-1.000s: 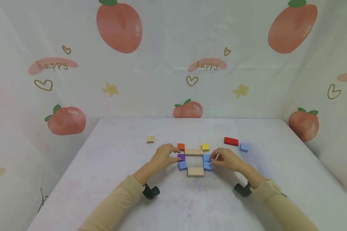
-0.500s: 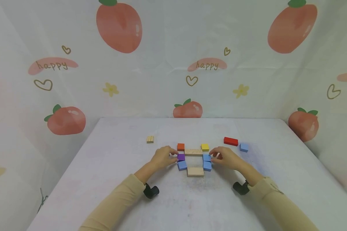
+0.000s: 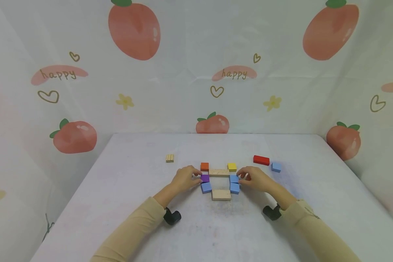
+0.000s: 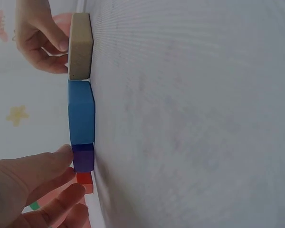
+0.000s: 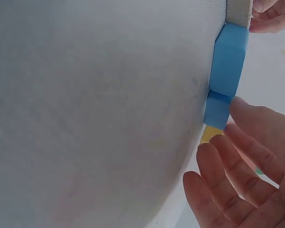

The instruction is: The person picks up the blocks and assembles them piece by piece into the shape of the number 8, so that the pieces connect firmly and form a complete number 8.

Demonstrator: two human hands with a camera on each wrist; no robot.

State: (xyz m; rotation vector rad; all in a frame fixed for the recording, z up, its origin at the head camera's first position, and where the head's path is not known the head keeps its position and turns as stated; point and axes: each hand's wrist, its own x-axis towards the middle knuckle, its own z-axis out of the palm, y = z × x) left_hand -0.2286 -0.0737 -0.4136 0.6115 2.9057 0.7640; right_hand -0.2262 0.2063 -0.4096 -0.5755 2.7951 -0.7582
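At the left side of a block outline, my left hand (image 3: pixel 186 178) has its thumb and index fingertip at opposite ends of a purple block (image 3: pixel 205 178), pinching it. My right hand (image 3: pixel 254 178) likewise pinches a blue block (image 3: pixel 234 178) on the right side. Nearer to me, another blue block (image 3: pixel 206 187) touches the purple one. A matching blue block (image 3: pixel 234 188) adjoins the one at my right hand. A long wooden block (image 3: pixel 218 173) spans the far side, and a second wooden block (image 3: pixel 221 195) lies at the near side. The right wrist view shows the other right fingers spread loosely.
An orange block (image 3: pixel 204 166) and a yellow block (image 3: pixel 231 167) sit at the outline's far corners. Apart from it lie a ridged wooden block (image 3: pixel 170 158), a red block (image 3: pixel 261 160) and a blue block (image 3: pixel 276 167). A patterned cloth (image 3: pixel 170 112) hangs behind the table.
Over the last second my right hand has shifted slightly away from me, and the left fingers have closed in a little around the purple block. The blocks look unmoved.
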